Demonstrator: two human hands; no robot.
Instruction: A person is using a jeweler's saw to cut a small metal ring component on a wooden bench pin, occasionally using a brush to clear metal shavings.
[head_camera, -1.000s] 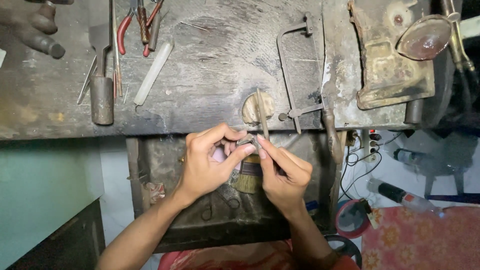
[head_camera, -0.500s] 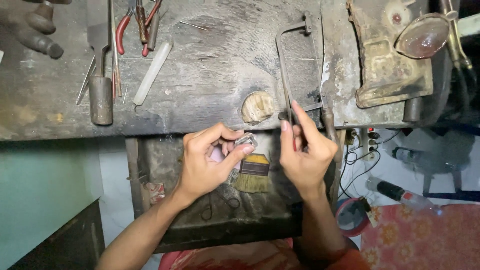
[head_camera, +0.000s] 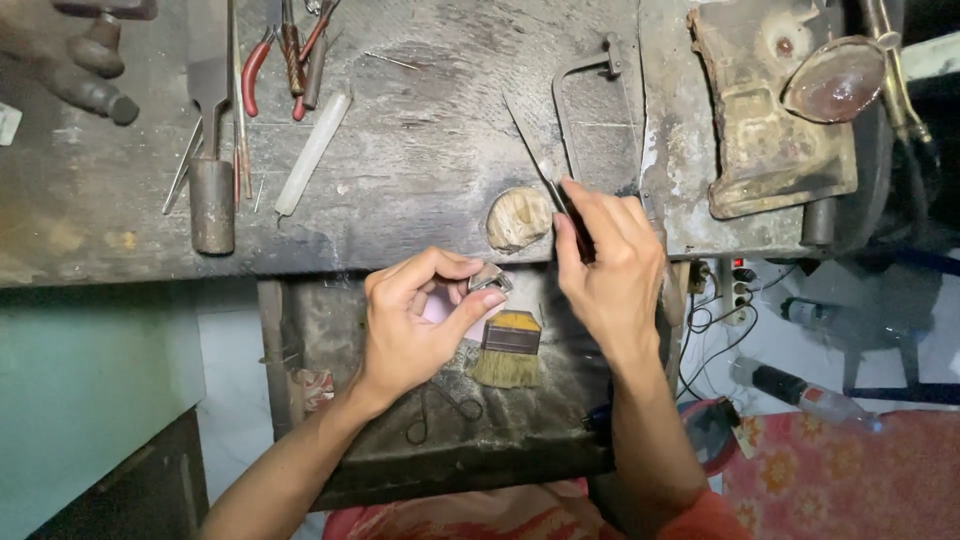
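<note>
Now my left hand (head_camera: 415, 325) pinches the small metal piece (head_camera: 490, 279) just below the bench peg (head_camera: 518, 218), over the tray (head_camera: 330, 420). My right hand (head_camera: 608, 268) grips a thin file (head_camera: 535, 150), tip lifted away. I judge I'm between filing strokes; next the file must meet the piece squarely.

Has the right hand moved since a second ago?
Yes. The right hand has left the left hand and gone up, right, past the wooden peg.
</note>
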